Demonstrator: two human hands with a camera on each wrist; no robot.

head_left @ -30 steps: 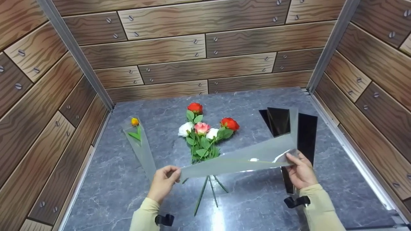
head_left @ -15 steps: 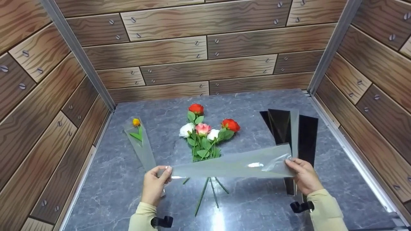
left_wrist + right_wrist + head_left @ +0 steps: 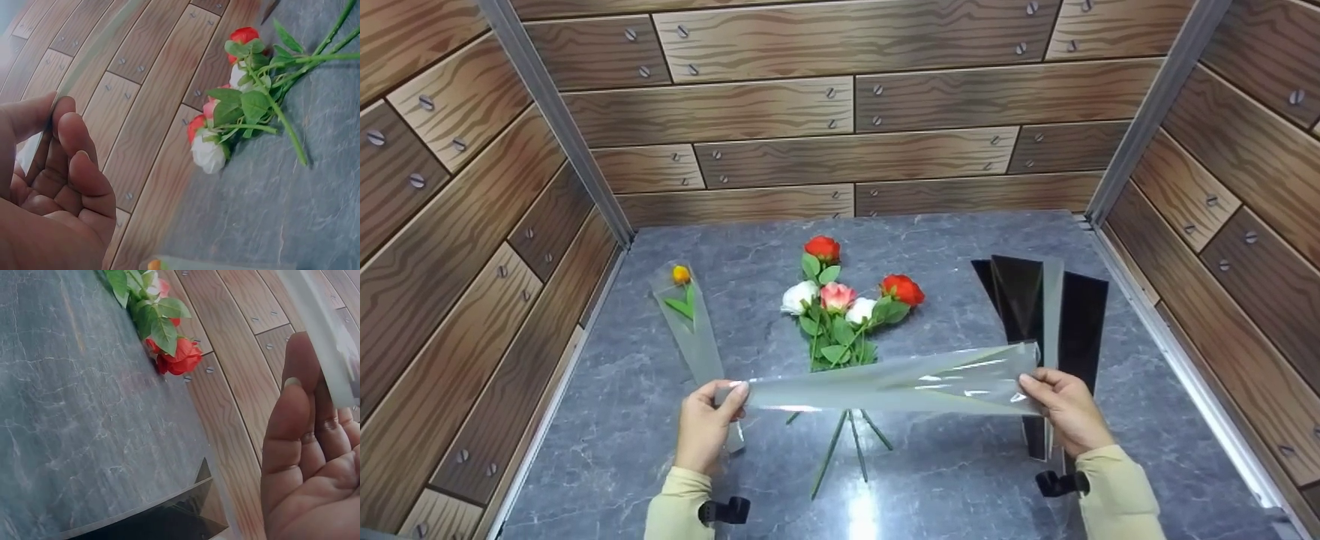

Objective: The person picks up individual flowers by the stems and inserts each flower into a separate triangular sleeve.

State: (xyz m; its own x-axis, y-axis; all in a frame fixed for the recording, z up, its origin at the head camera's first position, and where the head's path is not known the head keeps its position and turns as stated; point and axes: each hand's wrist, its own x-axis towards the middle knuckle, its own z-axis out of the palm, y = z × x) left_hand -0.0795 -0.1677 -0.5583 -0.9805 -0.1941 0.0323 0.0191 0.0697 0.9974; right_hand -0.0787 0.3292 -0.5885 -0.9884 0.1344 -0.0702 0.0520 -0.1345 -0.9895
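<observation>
A clear, tapered plastic flower sleeve [image 3: 877,381] stretches between my two hands above the table. My left hand [image 3: 705,424] pinches its narrow end between thumb and fingers. At the wide end, my right hand [image 3: 1069,409] holds the plastic, thumb in front. Beneath and behind the sleeve lies a bunch of artificial flowers: two red roses [image 3: 822,249], a pink one [image 3: 838,298] and two white ones [image 3: 799,298]. Their green stems [image 3: 840,454] show below the sleeve. In the left wrist view the film's edge [image 3: 95,50] runs up from the fingertips.
On the left lies a yellow tulip [image 3: 681,274] in another clear sleeve [image 3: 701,345], partly behind my left hand. Several dark sleeves [image 3: 1081,322] and a clear strip of film [image 3: 1051,307] lie fanned on the right. Wood-patterned walls [image 3: 780,105] enclose the grey marbled table [image 3: 937,495].
My left hand has moved left, and the right hand slightly down and right. The held sleeve now lies more level, drawn apart from the clear film on the right pile.
</observation>
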